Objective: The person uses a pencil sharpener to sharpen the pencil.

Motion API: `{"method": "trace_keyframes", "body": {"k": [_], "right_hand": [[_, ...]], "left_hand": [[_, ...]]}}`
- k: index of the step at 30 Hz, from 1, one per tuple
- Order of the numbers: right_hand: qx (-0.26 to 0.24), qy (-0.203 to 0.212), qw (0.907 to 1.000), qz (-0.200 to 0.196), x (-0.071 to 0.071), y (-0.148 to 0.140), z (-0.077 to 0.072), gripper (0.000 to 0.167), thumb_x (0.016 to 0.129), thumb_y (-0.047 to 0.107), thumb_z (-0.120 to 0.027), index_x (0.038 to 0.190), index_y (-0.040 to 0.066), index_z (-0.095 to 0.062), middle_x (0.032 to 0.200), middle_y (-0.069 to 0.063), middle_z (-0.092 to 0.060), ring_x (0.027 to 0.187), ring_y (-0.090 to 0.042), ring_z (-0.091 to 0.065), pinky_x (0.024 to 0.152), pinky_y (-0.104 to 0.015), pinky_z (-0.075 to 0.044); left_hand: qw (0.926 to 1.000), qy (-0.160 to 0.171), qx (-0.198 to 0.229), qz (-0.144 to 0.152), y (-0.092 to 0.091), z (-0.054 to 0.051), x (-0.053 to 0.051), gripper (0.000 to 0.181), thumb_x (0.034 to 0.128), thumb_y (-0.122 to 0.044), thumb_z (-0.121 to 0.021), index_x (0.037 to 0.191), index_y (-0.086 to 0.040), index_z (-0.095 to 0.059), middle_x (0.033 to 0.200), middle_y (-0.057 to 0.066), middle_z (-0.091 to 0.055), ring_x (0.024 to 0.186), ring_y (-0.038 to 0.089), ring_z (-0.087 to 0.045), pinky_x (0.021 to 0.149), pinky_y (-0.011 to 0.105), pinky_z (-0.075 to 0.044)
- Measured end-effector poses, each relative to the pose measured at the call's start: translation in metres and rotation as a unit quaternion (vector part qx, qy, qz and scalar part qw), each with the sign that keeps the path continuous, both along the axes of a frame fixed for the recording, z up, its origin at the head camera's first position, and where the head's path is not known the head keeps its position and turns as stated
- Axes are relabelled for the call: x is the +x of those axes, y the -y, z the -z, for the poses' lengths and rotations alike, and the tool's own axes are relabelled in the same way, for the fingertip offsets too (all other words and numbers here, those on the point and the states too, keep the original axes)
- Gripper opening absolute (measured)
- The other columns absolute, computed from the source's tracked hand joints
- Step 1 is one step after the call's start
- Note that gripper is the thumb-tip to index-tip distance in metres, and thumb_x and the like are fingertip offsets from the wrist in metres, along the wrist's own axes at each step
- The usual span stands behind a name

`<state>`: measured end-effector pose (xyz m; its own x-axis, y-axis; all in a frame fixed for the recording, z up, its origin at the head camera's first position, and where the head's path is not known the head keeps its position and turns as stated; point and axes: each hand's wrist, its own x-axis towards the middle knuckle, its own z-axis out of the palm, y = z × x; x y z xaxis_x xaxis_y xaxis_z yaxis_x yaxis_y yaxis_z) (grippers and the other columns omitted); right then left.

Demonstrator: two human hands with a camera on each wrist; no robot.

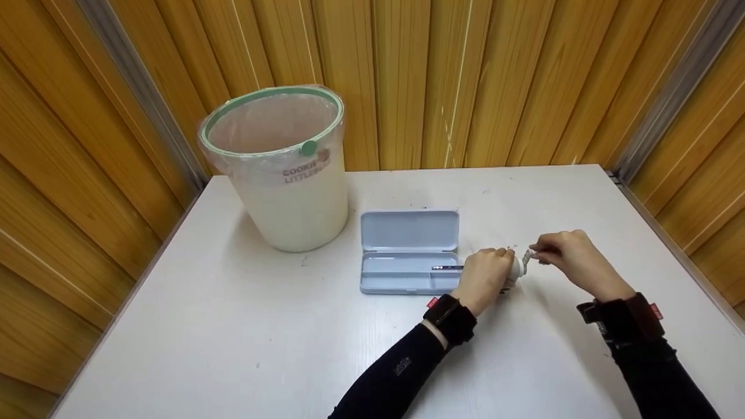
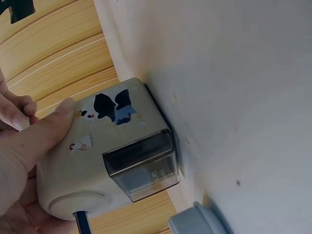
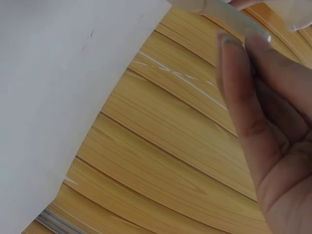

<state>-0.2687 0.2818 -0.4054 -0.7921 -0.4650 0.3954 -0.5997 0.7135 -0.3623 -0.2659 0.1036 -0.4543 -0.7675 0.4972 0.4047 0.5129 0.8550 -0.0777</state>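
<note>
Gripped in my left hand (image 1: 483, 278) is a white crank pencil sharpener (image 2: 63, 168) with dark and coloured stickers and a clear shavings drawer (image 2: 147, 176). A dark pencil (image 2: 83, 223) sticks out of its round front hole. In the head view the pencil's rear end reaches over the open light-blue pencil case (image 1: 396, 281). My right hand (image 1: 582, 265) pinches the end of the sharpener's crank (image 3: 234, 18) between thumb and fingers, which hide the knob. The left hand covers most of the sharpener in the head view.
A cream bucket (image 1: 291, 203) with a green rim and clear plastic liner stands at the back left. The pencil case lies left of the sharpener, its lid (image 1: 410, 230) laid back. Wood-patterned walls (image 1: 401, 81) border the white table (image 1: 233, 337) behind and at both sides.
</note>
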Motion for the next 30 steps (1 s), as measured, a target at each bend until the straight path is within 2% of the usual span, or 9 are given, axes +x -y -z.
{"method": "trace_keyframes", "body": {"k": [5,9,11,15,17,24,30], "right_hand": [[-0.040,-0.066,0.9968,0.019,-0.008,0.007,0.013,0.010,0.074,-0.007,-0.076,0.077,0.000,-0.071,0.077,-0.013,-0.075,0.067,-0.023,-0.071,0.060,-0.009,-0.050],[-0.067,-0.086,0.9933,0.039,-0.012,0.011,0.023,0.009,0.074,-0.009,-0.075,0.078,-0.002,-0.070,0.080,-0.016,-0.075,0.070,-0.031,-0.072,0.064,-0.002,-0.046],[-0.071,-0.086,0.9925,0.050,-0.014,0.013,0.027,0.009,0.075,-0.010,-0.074,0.078,-0.003,-0.069,0.080,-0.017,-0.075,0.072,-0.033,-0.072,0.064,-0.008,-0.050],[-0.060,-0.081,0.9928,0.064,-0.017,0.015,0.032,0.008,0.076,-0.011,-0.073,0.078,-0.005,-0.068,0.080,-0.019,-0.074,0.073,-0.035,-0.072,0.063,-0.029,-0.058],[-0.056,-0.076,0.9935,0.064,-0.019,0.015,0.033,0.008,0.077,-0.011,-0.072,0.078,-0.005,-0.068,0.080,-0.019,-0.074,0.073,-0.035,-0.072,0.062,-0.035,-0.058],[-0.054,-0.055,0.9947,0.067,-0.022,0.013,0.031,0.008,0.078,-0.008,-0.073,0.075,-0.002,-0.069,0.079,-0.017,-0.074,0.070,-0.031,-0.071,0.058,-0.026,-0.054],[-0.040,-0.041,0.9968,0.056,-0.023,0.011,0.029,0.005,0.079,-0.008,-0.072,0.080,-0.004,-0.070,0.082,-0.020,-0.074,0.072,-0.033,-0.071,0.060,-0.030,-0.056]], "left_hand": [[1.0000,0.001,-0.001,-0.002,0.001,-0.001,-0.001,0.030,0.0828,-0.025,-0.076,0.112,-0.022,-0.071,0.097,-0.012,-0.073,0.079,0.005,-0.068,0.066,0.017,-0.056],[1.0000,0.004,-0.003,-0.005,0.001,-0.001,-0.001,0.033,0.0813,-0.031,-0.078,0.113,-0.022,-0.071,0.098,-0.013,-0.073,0.080,0.004,-0.068,0.067,0.016,-0.056],[1.0000,0.004,-0.005,-0.006,0.001,0.000,-0.001,0.037,0.0797,-0.036,-0.079,0.113,-0.022,-0.071,0.098,-0.013,-0.073,0.081,0.004,-0.068,0.067,0.016,-0.056],[0.9999,0.007,-0.007,-0.002,0.001,-0.001,0.000,0.038,0.0804,-0.036,-0.079,0.115,-0.022,-0.071,0.101,-0.013,-0.073,0.081,0.004,-0.068,0.068,0.016,-0.056],[0.9999,0.009,-0.006,-0.001,0.001,0.000,0.000,0.038,0.0808,-0.035,-0.079,0.116,-0.022,-0.070,0.102,-0.013,-0.073,0.082,0.004,-0.068,0.068,0.016,-0.056],[1.0000,0.006,0.007,0.001,0.001,0.001,0.000,0.038,0.0769,-0.040,-0.081,0.110,-0.024,-0.071,0.098,-0.014,-0.073,0.081,0.004,-0.068,0.065,0.017,-0.056],[0.9999,0.005,0.010,0.000,0.001,0.001,-0.001,0.037,0.0769,-0.038,-0.081,0.109,-0.024,-0.071,0.097,-0.015,-0.073,0.080,0.005,-0.068,0.064,0.018,-0.056]]}}
